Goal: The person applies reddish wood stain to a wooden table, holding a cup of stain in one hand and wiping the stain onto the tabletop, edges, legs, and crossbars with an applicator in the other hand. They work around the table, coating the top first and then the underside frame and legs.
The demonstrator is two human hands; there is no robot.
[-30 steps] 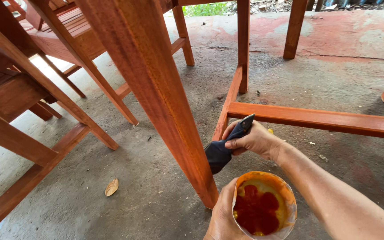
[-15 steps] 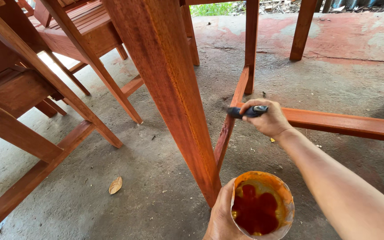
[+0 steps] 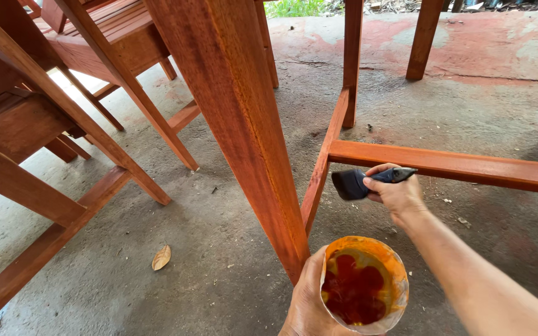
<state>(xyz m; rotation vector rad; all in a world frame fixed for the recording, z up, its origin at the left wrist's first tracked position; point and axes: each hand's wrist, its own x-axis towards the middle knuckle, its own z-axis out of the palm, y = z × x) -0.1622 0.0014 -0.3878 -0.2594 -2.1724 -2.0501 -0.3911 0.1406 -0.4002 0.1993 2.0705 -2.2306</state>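
My right hand [image 3: 396,193] grips a dark paintbrush [image 3: 359,182] held sideways, its bristles pointing left toward the lower rail [image 3: 319,180] of a red-brown wooden frame. My left hand [image 3: 309,302] holds a cut-open plastic cup [image 3: 384,255] stained orange, with dark red stain pooled inside. The cup sits at the bottom of view, just right of a thick stained wooden leg [image 3: 244,137] that slants down to the concrete floor.
A horizontal stained rail [image 3: 468,165] runs to the right behind my right hand. More stained wooden furniture [image 3: 45,118] stands at the left, and further legs [image 3: 421,37] at the back. A dry leaf [image 3: 161,257] lies on the concrete floor.
My right hand has lifted the brush from beside the thick leg and turned it sideways, moving it right and up toward the low rail. The cup has shifted slightly right.
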